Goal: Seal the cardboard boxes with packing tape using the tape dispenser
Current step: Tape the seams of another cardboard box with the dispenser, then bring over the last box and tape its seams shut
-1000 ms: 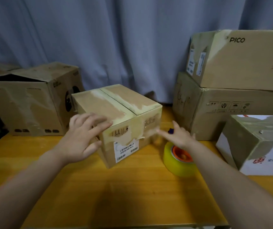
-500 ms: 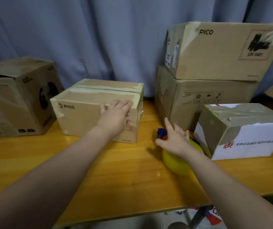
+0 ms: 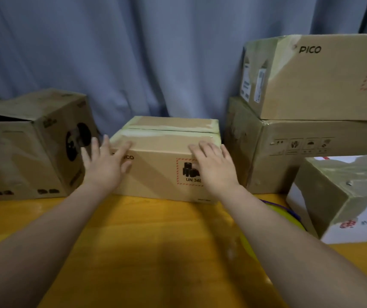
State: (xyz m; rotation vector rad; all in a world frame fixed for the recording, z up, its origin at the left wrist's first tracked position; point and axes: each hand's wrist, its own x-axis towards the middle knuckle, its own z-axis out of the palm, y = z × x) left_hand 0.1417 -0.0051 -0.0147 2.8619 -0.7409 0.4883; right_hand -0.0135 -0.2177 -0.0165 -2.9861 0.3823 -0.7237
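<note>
— What do we have under our hands?

— A brown corrugated cardboard box [image 3: 156,170], squarish, with matte sides. Our left hand [image 3: 104,165] lies flat against its front face near the left corner, and our right hand [image 3: 214,167] lies flat against the front near the right top edge. Each grip is apart, fingers spread, pressing on the board rather than clamped round anything.

— And the top?

— Just past our fingertips the two flaps meet in a dark seam, with pale, glossy old tape along the flap edges. Beneath the right grip is a red dashed label with black cylinders.

— Where is the tape dispenser?

— Behind the right grip, close under our right forearm: a rounded yellow-green tape roll [image 3: 289,221] with a purple edge. We think that is the dispenser, though the arm hides most of it.

— What lies around?

— Left of the left grip, a bigger worn carton [image 3: 22,152] with its top flap open and a dark round print on its side. Right of the right grip, two stacked cartons [image 3: 311,130], the upper marked PICO. Nearer us on that side, a white box [image 3: 356,207] wrapped in greenish tape.

— The surface and room?

— A smooth, orange-yellow wooden surface [image 3: 156,252] with a slight sheen; behind everything, a grey-blue curtain [image 3: 156,52] hanging in soft folds.
</note>
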